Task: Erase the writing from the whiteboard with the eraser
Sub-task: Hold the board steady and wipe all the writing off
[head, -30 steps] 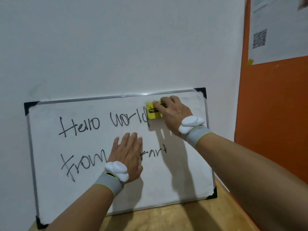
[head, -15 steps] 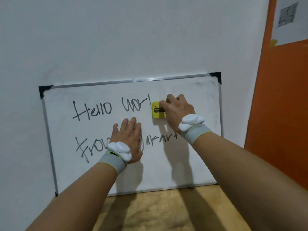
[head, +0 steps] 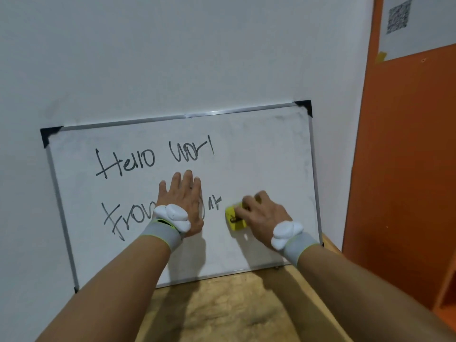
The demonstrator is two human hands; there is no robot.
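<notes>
A whiteboard [head: 259, 154] with a silver frame and black corners leans against the white wall, standing on a wooden surface. Black writing [head: 153, 159] reads "Hello worl" on the top line; below it "Fro" and "ak" show on either side of my left hand. My left hand [head: 182, 201] lies flat on the board's middle, fingers spread, hiding part of the lower line. My right hand [head: 261, 215] presses a yellow eraser [head: 234, 218] against the board just right of the "ak". The board's right part is wiped, with faint smears.
The wooden surface [head: 222, 312] carries the board's bottom edge. An orange panel [head: 404, 169] stands to the right, with a white sheet bearing a QR code [head: 399, 16] at its top. Both wrists wear grey bands with white devices.
My right hand has carried the eraser down from the end of the top line to the lower line. The end of the lower line's last word is gone. The left hand stays put.
</notes>
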